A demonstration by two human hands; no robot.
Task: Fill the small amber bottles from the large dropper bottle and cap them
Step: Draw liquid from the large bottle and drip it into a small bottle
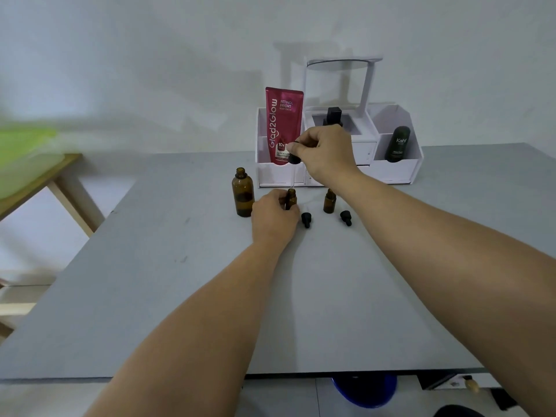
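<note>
**Dropper poised over a small amber bottle**

On a grey table (150,296), the left hand (275,219) grips a small amber bottle (291,198) upright, fingers curled round its body. Directly above, the right hand (323,155) pinches the dropper (294,158) by its black bulb. The large bottle (243,194) stands open just to the left. The glass looks light, breakable and easily tipped (hold the bulb, never the thin tube).
</note>
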